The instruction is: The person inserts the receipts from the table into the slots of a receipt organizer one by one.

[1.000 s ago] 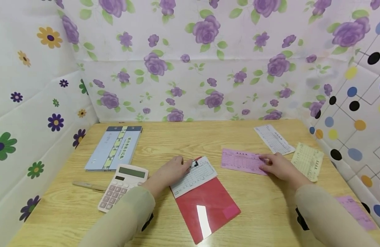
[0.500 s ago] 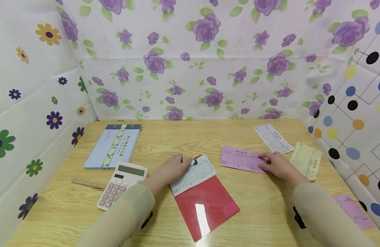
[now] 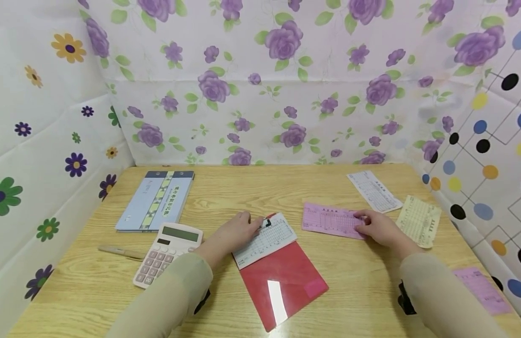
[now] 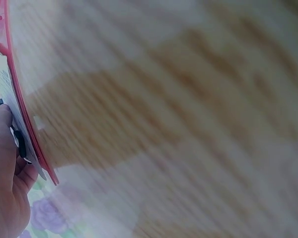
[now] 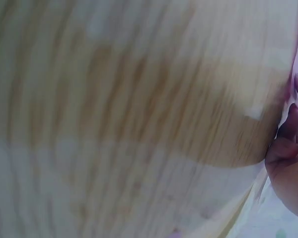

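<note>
In the head view a red clipboard lies at an angle on the wooden table, a white printed form across its top part. My left hand grips the clipboard's clip end, where a black-tipped part of the clip shows; the hand covers the rest. From the left wrist, the thumb of that hand lies over the clip, with fingers curled by the board's edge. My right hand pinches the right end of a pink printed slip lying on the table. The right wrist view shows its fingers at the slip's edge.
Left of the clipboard are a pale pink calculator, a pen and a blue account book. At the right lie a white slip, a yellow slip and another pink slip. Patterned cloth walls enclose the table.
</note>
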`<state>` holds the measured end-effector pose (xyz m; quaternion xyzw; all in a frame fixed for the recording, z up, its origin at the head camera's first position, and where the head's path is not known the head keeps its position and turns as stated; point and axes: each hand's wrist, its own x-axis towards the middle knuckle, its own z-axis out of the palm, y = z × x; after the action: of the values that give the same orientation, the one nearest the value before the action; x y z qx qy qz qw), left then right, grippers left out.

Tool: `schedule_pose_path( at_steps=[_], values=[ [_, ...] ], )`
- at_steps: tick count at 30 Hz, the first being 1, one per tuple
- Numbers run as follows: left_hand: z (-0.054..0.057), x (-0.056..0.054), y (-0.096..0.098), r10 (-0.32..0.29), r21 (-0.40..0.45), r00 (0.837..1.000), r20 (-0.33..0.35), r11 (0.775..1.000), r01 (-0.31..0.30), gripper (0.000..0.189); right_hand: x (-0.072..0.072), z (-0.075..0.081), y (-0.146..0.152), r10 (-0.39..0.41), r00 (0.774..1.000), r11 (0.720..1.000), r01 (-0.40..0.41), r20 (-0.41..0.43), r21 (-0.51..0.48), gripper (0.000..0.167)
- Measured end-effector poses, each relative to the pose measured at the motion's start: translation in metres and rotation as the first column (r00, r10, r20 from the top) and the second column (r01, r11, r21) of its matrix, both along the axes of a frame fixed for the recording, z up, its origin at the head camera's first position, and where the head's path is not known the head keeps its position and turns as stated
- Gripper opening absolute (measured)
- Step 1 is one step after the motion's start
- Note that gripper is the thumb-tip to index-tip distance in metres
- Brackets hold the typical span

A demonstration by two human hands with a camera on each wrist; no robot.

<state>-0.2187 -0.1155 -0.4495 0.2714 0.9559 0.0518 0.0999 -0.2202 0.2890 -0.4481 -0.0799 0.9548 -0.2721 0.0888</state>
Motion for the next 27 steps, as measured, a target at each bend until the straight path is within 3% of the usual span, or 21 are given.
schedule_pose_path(
  at_steps=[8, 19, 27],
  values=[
    [-0.001, 0.0, 0.0, -0.016, -0.002, 1.0, -0.022, 1.0, 0.016, 0.049, 0.001, 0.005, 0.004, -0.119, 0.991, 0.979, 0.128, 0.061, -0.157, 0.036],
    [-0.002, -0.002, 0.001, -0.03, -0.039, 0.998, -0.049, 0.999, 0.028, 0.049, 0.002, 0.016, 0.008, -0.134, 0.989, 0.955, 0.143, 0.055, -0.26, 0.044],
    [0.001, 0.0, 0.001, -0.037, -0.038, 0.998, -0.049, 0.999, 0.035, 0.047, 0.0, 0.029, 0.001, -0.111, 0.989, 0.902, 0.14, 0.094, -0.409, 0.055]
  ],
)
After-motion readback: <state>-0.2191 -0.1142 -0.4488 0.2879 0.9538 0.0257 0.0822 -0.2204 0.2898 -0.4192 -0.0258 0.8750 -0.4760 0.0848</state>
